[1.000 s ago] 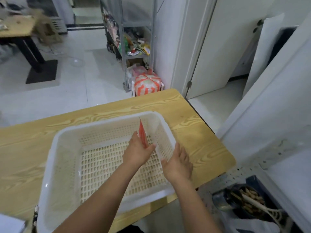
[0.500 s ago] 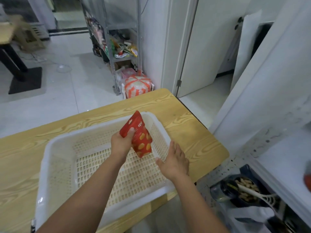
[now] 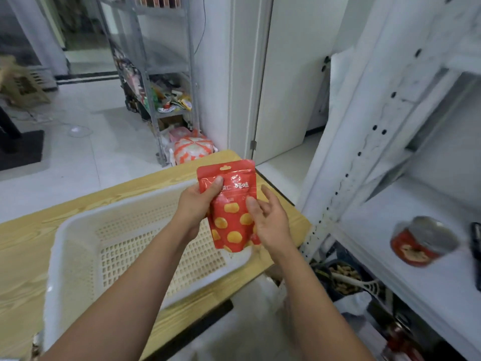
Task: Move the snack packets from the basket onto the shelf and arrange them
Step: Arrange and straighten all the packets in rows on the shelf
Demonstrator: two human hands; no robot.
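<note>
White basket sat on wood table. L hand pinched red packet at its top-left corner, thumb on front. R hand gripped its right edge. Packet was over basket's right end, upright, long axis vertical, hang-hole end up, print twd camera. Shelf held a blurred red tin. Tub below held nut-like bits.

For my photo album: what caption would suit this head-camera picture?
Left hand and right hand hold a red snack packet above the white basket, beside the white shelf.
</note>
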